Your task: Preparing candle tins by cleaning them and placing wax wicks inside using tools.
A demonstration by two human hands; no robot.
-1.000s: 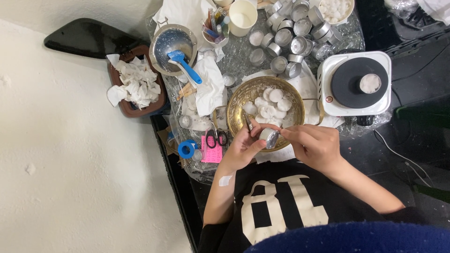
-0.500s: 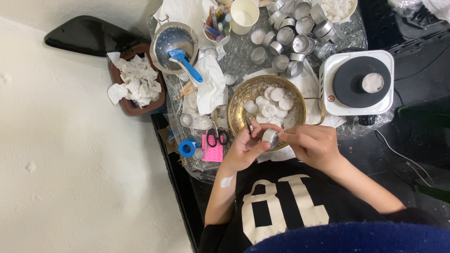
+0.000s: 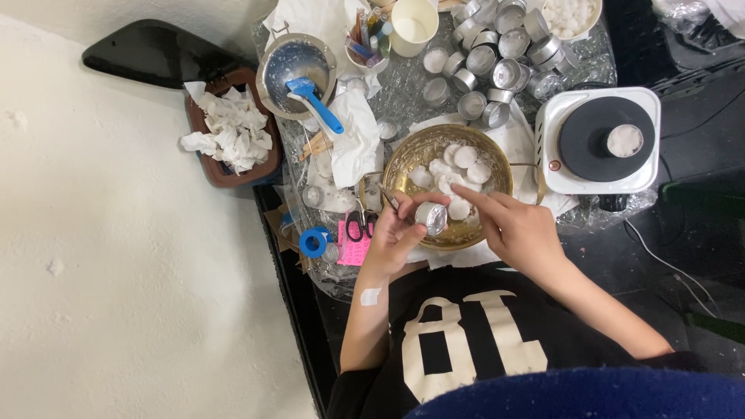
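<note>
My left hand [image 3: 394, 237] grips a small round silver tin cup [image 3: 431, 218], tipped on its side over the near rim of a gold metal bowl [image 3: 403, 159]. Several white wax discs [image 3: 464, 157] lie inside the bowl. My right hand [image 3: 518, 230] rests at the bowl's near right edge, its index finger stretched toward the tin and the discs, holding nothing that I can see. A thin metal tool sticks out beside my left thumb.
Several empty silver tins [image 3: 497, 54] crowd the back, beside a white cup [image 3: 414, 25]. A white hot plate [image 3: 599, 140] stands right. A steel pot with a blue spatula [image 3: 314, 103], a brown tray of crumpled tissue [image 3: 231, 132], scissors [image 3: 358, 226] and blue tape [image 3: 313, 242] lie left.
My right hand has let go of the tin and drawn slightly right, finger now pointing. The left hand still holds the tin, turned more on its side.
</note>
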